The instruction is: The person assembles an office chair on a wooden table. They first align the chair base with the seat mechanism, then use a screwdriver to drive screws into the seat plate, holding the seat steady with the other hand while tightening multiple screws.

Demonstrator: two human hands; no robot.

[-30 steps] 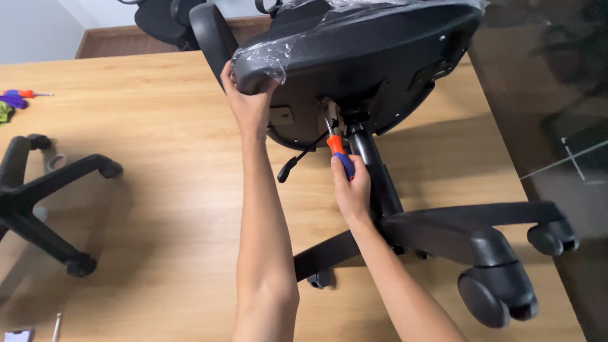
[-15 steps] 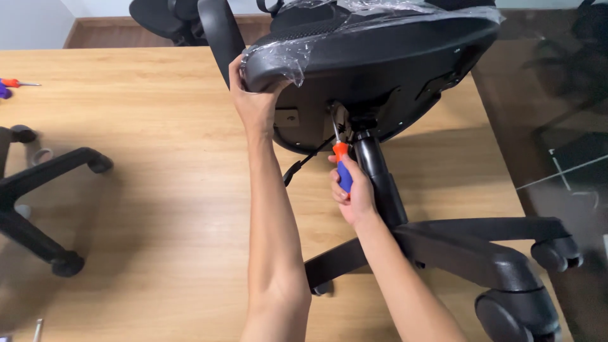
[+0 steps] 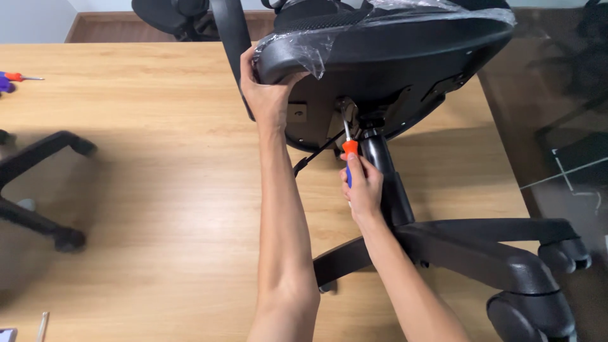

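A second black wheeled chair base [image 3: 38, 190] lies at the left of the wooden floor [image 3: 152, 190], well apart from the hands, and another orange-and-blue tool [image 3: 16, 78] lies near the far left edge. The black office chair [image 3: 405, 69] is tipped on its side, its seat partly wrapped in clear plastic film [image 3: 316, 47], its star base [image 3: 494, 259] toward the lower right. The left hand [image 3: 269, 92] is curled tight around the seat's edge. The right hand [image 3: 362, 190] is closed around the screwdriver [image 3: 348, 152], whose tip points up into the mechanism under the seat beside the central column [image 3: 386, 177].
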